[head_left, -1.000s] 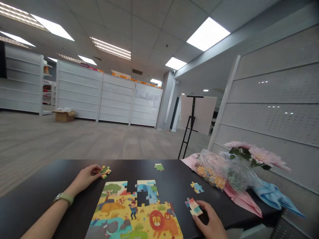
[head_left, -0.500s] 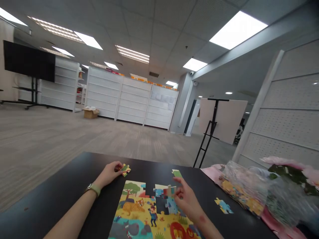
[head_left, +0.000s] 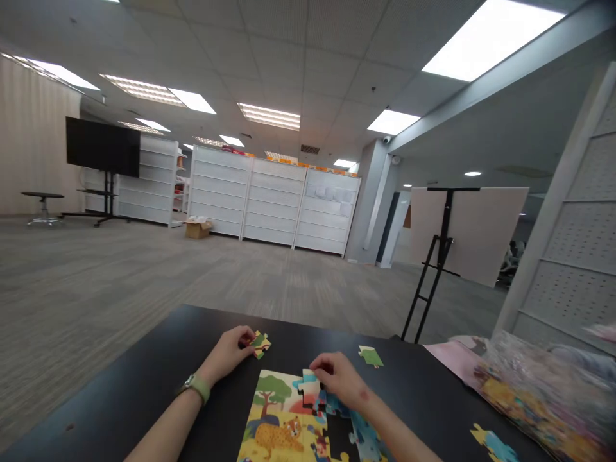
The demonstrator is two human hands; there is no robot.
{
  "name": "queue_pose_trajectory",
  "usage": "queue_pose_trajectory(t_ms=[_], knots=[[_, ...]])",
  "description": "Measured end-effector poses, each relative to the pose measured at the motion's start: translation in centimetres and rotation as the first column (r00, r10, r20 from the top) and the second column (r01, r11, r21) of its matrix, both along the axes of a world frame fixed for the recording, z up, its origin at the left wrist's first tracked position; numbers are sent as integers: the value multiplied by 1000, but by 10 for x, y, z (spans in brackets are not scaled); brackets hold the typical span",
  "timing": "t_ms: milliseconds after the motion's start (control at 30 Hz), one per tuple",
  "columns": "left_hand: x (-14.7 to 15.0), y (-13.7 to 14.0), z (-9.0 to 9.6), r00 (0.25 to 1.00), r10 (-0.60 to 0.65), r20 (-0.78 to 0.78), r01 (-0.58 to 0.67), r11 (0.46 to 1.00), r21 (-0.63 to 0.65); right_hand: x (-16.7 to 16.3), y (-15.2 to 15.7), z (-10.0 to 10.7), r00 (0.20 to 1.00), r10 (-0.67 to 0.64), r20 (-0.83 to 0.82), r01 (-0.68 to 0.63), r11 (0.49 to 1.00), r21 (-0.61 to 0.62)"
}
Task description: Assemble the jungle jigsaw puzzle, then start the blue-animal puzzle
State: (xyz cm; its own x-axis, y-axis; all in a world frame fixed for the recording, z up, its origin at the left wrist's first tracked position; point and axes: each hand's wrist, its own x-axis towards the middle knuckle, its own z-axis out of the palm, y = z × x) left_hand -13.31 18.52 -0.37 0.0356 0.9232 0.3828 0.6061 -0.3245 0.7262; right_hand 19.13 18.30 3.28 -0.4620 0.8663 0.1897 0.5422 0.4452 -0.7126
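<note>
A partly assembled jigsaw puzzle with animals and a tree lies on the black table. My right hand is over its top edge, thumb and fingers closed on a puzzle piece with blue and pale parts. That piece sits at the gap right of the tree; whether it is fully seated I cannot tell. A dark opening shows lower in the puzzle, beside my right forearm. Beyond the puzzle's upper left, my left hand pinches a green and yellow puzzle piece at the table surface.
A loose green piece lies beyond my right hand. Another yellow and blue piece is at the lower right. Clear plastic bags with more pieces rest on the table's right side. Behind stand a black easel and white shelves.
My right hand has moved left along the puzzle's top edge, bringing its piece to the gap beside the tree. My left hand keeps its piece. The view has turned slightly.
</note>
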Motion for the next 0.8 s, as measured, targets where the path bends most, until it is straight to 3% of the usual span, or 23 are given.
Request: queue_pose_trajectory(t_ms=[267,800], knots=[[-1,3,-2,1000,9,-16,-10,1000,-22,6,-11,-8,992,-37,124,19,989,146],[-10,13,-14,995,-32,-94,25,997,-79,26,-22,-8,987,71,147,-90,987,132]])
